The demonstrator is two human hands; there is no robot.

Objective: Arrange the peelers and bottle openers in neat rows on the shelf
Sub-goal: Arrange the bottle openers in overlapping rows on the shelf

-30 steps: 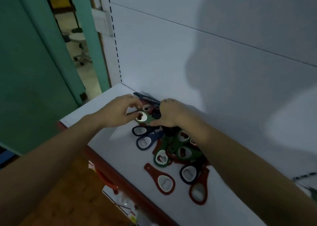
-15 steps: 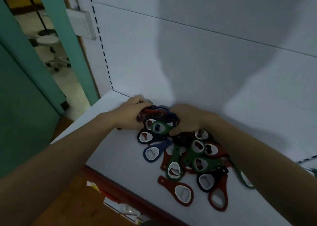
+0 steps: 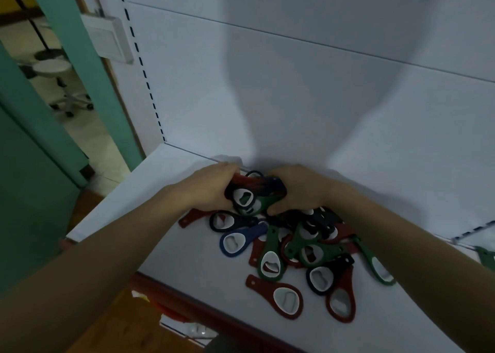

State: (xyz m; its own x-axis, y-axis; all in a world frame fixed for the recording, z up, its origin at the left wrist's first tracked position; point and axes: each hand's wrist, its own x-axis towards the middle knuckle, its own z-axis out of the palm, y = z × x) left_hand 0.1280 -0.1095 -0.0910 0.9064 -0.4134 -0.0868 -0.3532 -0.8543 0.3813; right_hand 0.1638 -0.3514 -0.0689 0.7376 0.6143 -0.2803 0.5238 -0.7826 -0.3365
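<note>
A loose heap of bottle openers [image 3: 302, 248] in red, green, blue and black lies on the white shelf [image 3: 187, 261]. At the back of the shelf my left hand [image 3: 206, 189] and my right hand [image 3: 302, 189] press from both sides on a small stack of bottle openers [image 3: 254, 192], fingers curled around it. A black opener with a white ring faces up on that stack, a green one under it. A red opener [image 3: 278, 296] lies apart nearest the front edge. A red handle [image 3: 191, 217] pokes out below my left wrist. No peeler is recognisable.
The shelf's white back panel [image 3: 294, 98] rises right behind my hands. The shelf's left end borders a teal door frame [image 3: 75, 85], with a stool [image 3: 57, 77] in the room beyond. The red-trimmed front edge [image 3: 203, 310] runs below my forearms. A green item [image 3: 486, 256] sits far right.
Both hands have closed in on the stack and shifted it back toward the rear panel. The view has moved closer, with the pile sitting lower right.
</note>
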